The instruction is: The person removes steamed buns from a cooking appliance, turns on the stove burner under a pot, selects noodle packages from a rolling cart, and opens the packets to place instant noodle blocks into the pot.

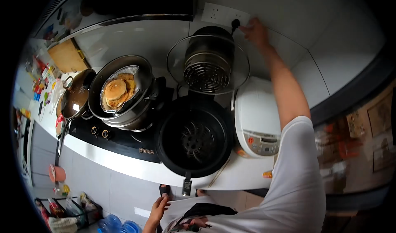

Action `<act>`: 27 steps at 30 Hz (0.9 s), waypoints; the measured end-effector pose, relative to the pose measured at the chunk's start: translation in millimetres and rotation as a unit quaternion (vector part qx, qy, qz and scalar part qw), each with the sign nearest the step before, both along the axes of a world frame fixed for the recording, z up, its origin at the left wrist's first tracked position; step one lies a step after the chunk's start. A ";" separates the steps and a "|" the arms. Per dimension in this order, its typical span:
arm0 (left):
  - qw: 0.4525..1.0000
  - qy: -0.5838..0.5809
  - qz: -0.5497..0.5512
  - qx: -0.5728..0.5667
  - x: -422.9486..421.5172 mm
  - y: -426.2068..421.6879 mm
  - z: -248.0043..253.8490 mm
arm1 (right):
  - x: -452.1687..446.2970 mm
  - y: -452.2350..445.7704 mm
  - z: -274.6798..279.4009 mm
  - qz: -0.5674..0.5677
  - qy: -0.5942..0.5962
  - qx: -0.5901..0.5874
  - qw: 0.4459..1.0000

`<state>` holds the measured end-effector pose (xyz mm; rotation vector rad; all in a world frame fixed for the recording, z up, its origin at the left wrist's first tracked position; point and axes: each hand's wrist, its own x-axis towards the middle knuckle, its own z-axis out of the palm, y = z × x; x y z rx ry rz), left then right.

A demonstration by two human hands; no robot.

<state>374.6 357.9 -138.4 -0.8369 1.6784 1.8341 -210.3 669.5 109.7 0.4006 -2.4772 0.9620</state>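
Observation:
My right hand [255,31] is raised at the wall, its fingers at the right side of a black plug [235,23] in the white socket panel [214,14]; whether they grip the plug is unclear. Low in the view, my left hand [160,208] hangs by my body with its fingers apart and nothing in it. Below the socket, a glass lid [243,74] leans around a dark pot [210,47] with a slotted bottom. A black basket with a handle [194,142] stands in front of it. The white rice cooker [258,117] is beneath my right forearm.
On the left, a steamer pot [142,68] holds a foil tray of flat breads [116,90] on the black cooktop [111,138]. A lidded pan [76,95] and a wooden board [68,55] are farther left. Chopsticks [219,173] lie at the counter's front edge.

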 end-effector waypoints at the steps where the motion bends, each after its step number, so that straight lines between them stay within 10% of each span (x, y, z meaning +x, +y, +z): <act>1: 0.999 -0.029 0.028 -0.015 5.5 7.6 3.8 | -13.8 -5.9 -5.3 -0.014 0.032 0.045 0.998; 27: 0.981 0.003 -0.022 -0.192 16.0 59.7 15.5 | -21.0 -56.9 -36.2 -0.106 0.180 0.056 0.976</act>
